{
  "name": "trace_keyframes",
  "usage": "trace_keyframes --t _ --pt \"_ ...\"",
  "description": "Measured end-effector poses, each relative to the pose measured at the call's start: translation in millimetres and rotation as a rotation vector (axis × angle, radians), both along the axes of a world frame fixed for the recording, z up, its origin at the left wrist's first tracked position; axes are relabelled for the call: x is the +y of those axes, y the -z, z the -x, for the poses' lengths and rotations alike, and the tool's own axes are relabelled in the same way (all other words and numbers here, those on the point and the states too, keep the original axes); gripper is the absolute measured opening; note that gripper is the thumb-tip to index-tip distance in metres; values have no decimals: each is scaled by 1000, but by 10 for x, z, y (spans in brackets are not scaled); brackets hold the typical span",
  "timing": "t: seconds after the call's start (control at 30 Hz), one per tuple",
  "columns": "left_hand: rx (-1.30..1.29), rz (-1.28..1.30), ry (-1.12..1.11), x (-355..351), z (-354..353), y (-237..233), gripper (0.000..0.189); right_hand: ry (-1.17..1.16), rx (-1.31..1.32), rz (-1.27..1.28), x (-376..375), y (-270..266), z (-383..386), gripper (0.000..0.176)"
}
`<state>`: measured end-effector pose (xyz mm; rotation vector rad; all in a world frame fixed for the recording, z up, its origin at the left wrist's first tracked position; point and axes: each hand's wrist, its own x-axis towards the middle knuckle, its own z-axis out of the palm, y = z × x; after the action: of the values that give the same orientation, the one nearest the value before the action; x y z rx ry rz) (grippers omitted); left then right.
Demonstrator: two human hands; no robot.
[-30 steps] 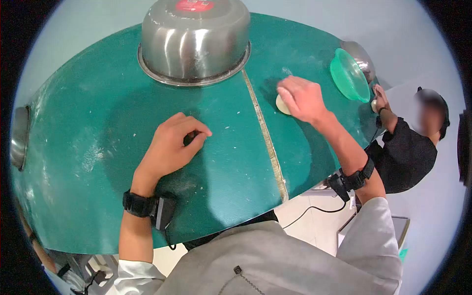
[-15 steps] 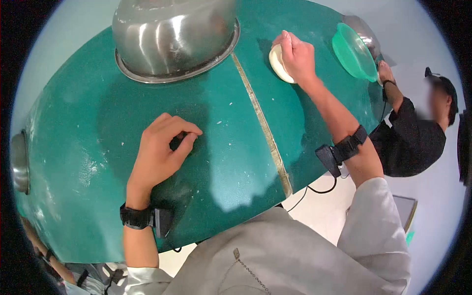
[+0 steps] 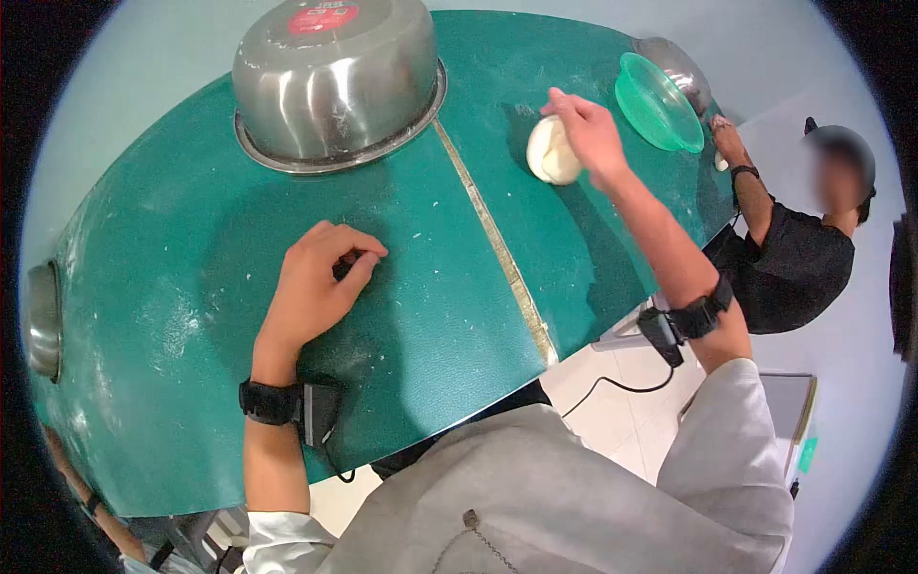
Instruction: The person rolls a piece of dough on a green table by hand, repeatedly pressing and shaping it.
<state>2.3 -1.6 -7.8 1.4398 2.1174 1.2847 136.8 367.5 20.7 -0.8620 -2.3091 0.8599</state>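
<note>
A pale ball of dough (image 3: 552, 153), with folds on its surface, sits on the green table right of the seam strip. Beside it, my right hand (image 3: 591, 136) is raised at the ball's right edge, fingers stretched out and overlapping the dough in this view. My left hand (image 3: 323, 277) hovers close over the green table (image 3: 459, 316) left of the strip. Its fingers are curled, thumb tip against the index finger, and nothing shows in the pinch.
An upturned steel bowl (image 3: 335, 91) stands at the back left. At the right are a green plastic bowl (image 3: 660, 105) and a metal bowl (image 3: 681, 72), near a person in black (image 3: 794, 268). Another steel bowl (image 3: 44, 320) sits at the far left edge. The seam strip (image 3: 488, 239) crosses the table.
My right hand has loosened from the dough and shifted to its right, its fingers now extended. The dough looks rounder, with folds showing. My left hand keeps its pose; the view has shifted slightly.
</note>
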Motion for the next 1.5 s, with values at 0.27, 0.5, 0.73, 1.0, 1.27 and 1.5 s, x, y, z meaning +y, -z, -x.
trace_keyframes --t 0.27,0.5,0.73,1.0,1.27,1.5 --pt "60 -41 -7 37 -3 6 6 -327 -8 -294 -310 -24 -539 37" --pt "27 29 11 16 2 -42 8 -444 -525 -451 -315 -497 -624 24" --pt "30 10 14 30 10 -24 7 -711 85 -810 -801 116 -618 26" --pt "-3 55 11 47 -11 -94 7 -323 -300 -535 -298 97 49 31" --pt "48 14 14 13 0 -48 9 -119 9 -686 240 371 -356 23" --pt "12 -17 5 3 11 -17 8 -284 81 -644 -101 242 -861 30"
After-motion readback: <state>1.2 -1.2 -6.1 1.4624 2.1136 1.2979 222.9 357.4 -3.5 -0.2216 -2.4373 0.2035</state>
